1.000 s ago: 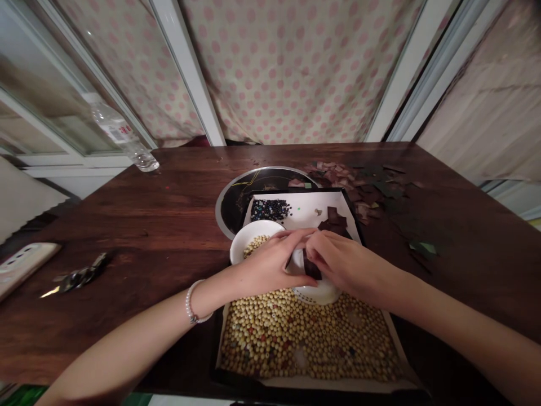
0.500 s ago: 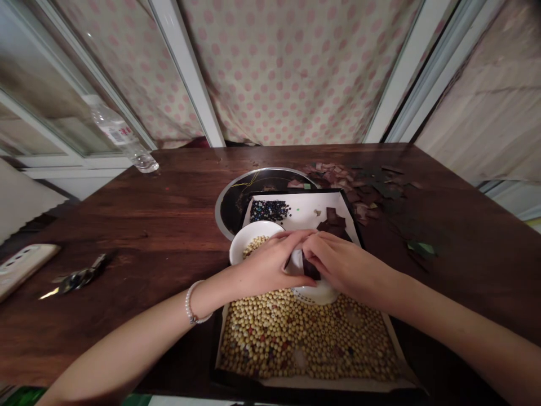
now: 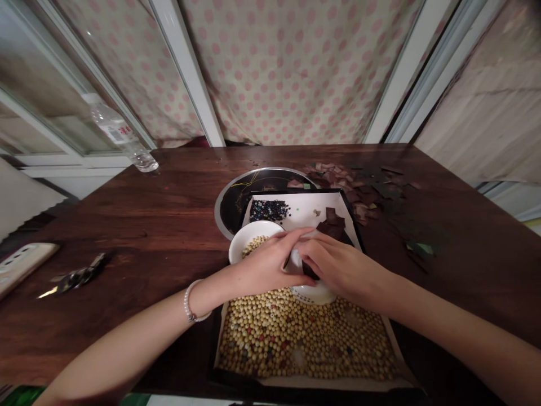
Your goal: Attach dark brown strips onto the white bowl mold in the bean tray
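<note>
My left hand (image 3: 270, 262) and my right hand (image 3: 344, 268) meet above a white bowl (image 3: 315, 295). Between them is a small dark brown pouch-like piece (image 3: 309, 272), mostly covered by the fingers. My left thumb and fingers curve around it, while the bent fingers of my right hand press against it. What the right fingertips touch is hidden. Pale round beads (image 3: 270, 332) fill the near part of a black-rimmed tray (image 3: 213, 349) below. Left of the hands, another white bowl (image 3: 239, 239) holds some pale beads. More dark brown pieces (image 3: 333, 224) lie just beyond my right hand.
Dark small beads (image 3: 269, 211) lie in the tray's far left corner. Behind is a round dark plate (image 3: 230, 194). Reddish and dark green scraps (image 3: 338, 177) are scattered at the right. A bottle (image 3: 118, 132), keys (image 3: 74, 277) and a phone (image 3: 25, 264) are at the left.
My right hand has shifted very slightly left, with its fingers closer over the dark brown piece. The left hand stays nearly in place, and the bowls and tray look the same.
</note>
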The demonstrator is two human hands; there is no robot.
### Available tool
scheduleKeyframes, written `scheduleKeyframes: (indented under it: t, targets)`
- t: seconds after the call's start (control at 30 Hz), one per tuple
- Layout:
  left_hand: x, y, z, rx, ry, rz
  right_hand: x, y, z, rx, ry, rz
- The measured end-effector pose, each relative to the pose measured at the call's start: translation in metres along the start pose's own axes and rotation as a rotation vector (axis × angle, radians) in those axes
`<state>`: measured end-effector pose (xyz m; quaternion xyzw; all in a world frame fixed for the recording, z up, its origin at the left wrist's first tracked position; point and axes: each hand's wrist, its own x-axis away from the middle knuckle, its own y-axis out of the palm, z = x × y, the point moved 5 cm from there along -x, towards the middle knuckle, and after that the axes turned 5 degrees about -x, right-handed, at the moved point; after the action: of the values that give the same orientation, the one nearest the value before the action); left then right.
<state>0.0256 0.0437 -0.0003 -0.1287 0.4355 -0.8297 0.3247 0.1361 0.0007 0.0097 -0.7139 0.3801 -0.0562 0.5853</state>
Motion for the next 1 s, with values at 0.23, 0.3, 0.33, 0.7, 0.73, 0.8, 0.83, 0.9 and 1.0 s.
scheduleKeyframes:
  t: [0.23, 0.3, 0.33, 0.7, 0.73, 0.8, 0.83, 0.9, 1.0]
  targets:
    - [0.000, 0.002, -0.004, 0.041, 0.009, 0.031, -0.007, 0.006, -0.002, -0.034, -0.061, 0.143]
    - [-0.002, 0.002, -0.006, 0.038, 0.030, 0.030, -0.010, 0.008, -0.001, -0.045, -0.069, 0.190]
    - [-0.002, 0.002, -0.007, 0.035, 0.035, 0.031, -0.011, 0.008, -0.001, -0.055, -0.076, 0.217]
    - [-0.004, 0.000, -0.008, 0.059, 0.045, -0.022, -0.008, 0.001, 0.000, -0.194, 0.058, 0.183]
    - [-0.004, 0.000, -0.007, 0.069, 0.063, -0.035, -0.007, -0.001, -0.005, -0.210, 0.039, 0.163]
    - [-0.004, -0.001, -0.005, 0.088, 0.083, -0.047, -0.005, -0.005, -0.022, -0.216, -0.028, 0.067]
    - [-0.004, -0.001, -0.004, 0.094, 0.081, -0.050, -0.003, -0.004, -0.032, -0.209, -0.072, -0.022]
    - [-0.004, -0.002, -0.003, 0.095, 0.067, -0.045, 0.001, -0.002, -0.051, -0.186, -0.171, -0.154]
    - [-0.004, -0.003, 0.000, 0.096, 0.065, -0.031, 0.008, 0.013, -0.070, -0.145, -0.265, -0.311]
